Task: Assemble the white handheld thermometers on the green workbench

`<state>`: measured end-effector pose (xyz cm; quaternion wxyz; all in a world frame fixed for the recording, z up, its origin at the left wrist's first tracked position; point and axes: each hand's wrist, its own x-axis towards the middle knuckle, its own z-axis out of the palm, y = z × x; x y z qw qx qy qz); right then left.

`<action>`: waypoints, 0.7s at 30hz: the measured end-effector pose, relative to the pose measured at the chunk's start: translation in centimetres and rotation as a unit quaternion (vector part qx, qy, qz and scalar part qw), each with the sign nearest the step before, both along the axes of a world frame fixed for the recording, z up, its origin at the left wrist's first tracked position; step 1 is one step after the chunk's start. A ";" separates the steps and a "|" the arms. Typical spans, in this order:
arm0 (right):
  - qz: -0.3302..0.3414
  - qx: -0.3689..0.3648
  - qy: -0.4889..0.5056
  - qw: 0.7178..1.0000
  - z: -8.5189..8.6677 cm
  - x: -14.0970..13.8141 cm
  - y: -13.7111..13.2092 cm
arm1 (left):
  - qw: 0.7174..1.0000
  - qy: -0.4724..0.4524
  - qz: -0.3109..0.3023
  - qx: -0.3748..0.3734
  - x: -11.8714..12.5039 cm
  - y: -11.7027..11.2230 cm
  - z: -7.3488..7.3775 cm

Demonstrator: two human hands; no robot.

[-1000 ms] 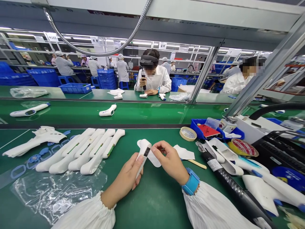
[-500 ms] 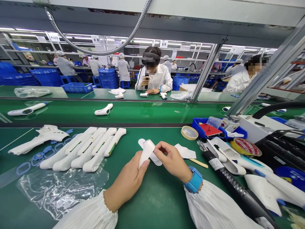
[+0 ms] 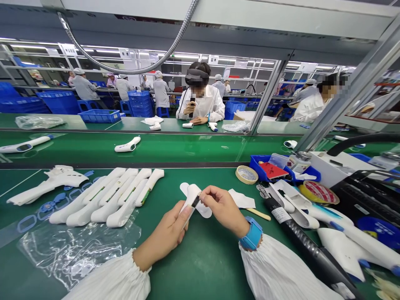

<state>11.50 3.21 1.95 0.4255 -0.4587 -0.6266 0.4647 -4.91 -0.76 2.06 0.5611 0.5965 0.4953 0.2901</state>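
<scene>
My left hand (image 3: pixel 167 233) grips a white plastic thermometer shell (image 3: pixel 191 196) just above the green table mat, with a dark window on its side facing me. My right hand (image 3: pixel 223 208), with a blue wristband, pinches the shell's upper end with thumb and forefinger. Under the shell lie white paper sheets (image 3: pixel 240 200) and a wooden stick (image 3: pixel 258 214).
A row of white shells (image 3: pixel 109 200) lies to the left beside blue rings (image 3: pixel 40 210) and a clear plastic bag (image 3: pixel 71 250). To the right are a tape roll (image 3: pixel 246 175), a blue tray (image 3: pixel 275 168), a black tool (image 3: pixel 300 241) and more shells. White thermometers ride the conveyor (image 3: pixel 187 146); co-workers sit beyond.
The shell was turned in my hands, its dark window hidden half a second ago and showing again now. The thermometers on the conveyor moved left.
</scene>
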 end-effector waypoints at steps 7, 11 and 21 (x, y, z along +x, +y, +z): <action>0.032 -0.015 0.000 0.999 0.1 0.1 0.0 | 0.995 0.072 0.014 0.071 -0.4 0.2 -0.8; 0.057 -0.006 -0.013 0.998 0.3 0.4 0.0 | 0.991 0.095 -0.008 0.093 -0.5 0.0 -0.7; 0.004 0.084 -0.077 0.993 -0.3 0.3 0.0 | 0.997 0.058 0.010 0.047 0.2 -0.5 -0.3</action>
